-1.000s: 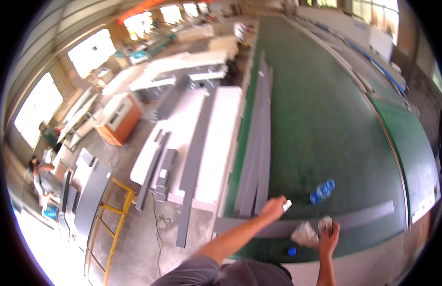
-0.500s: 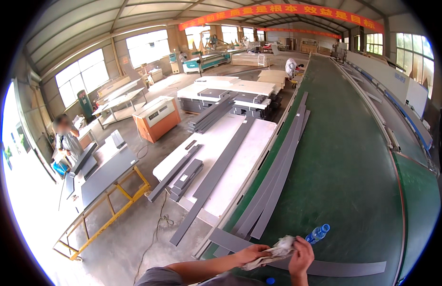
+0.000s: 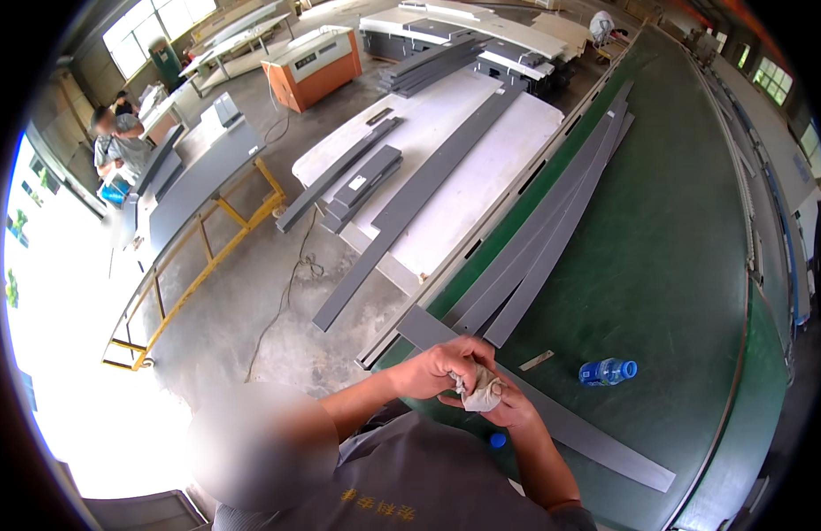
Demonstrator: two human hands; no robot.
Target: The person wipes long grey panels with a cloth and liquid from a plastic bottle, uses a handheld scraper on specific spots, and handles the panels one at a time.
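Observation:
A crumpled whitish cloth [image 3: 483, 392] is bunched between my two hands over a green conveyor belt [image 3: 658, 292]. My left hand [image 3: 446, 366] has its fingers curled round the cloth's left side. My right hand [image 3: 511, 405] is closed on its other side, palm partly turned up, some fingers hidden by the cloth. Beneath my hands a long dark grey strip board [image 3: 596, 436] lies across the belt. To the right is a blue plastic bottle [image 3: 605, 372] without its cap; whether it stands or lies I cannot tell. A blue cap [image 3: 497, 440] sits near my right forearm.
Several long grey strips [image 3: 561, 217] lie lengthwise on the belt, with a small flat piece [image 3: 536, 360] nearby. Left of the belt, a white-topped table [image 3: 468, 190] bears more grey boards. A yellow-framed trolley [image 3: 207, 257] and a person [image 3: 118, 146] are farther left.
The view has tipped downward. My right hand has come in against my left, and the cloth, more spread out before, is now bunched small between them.

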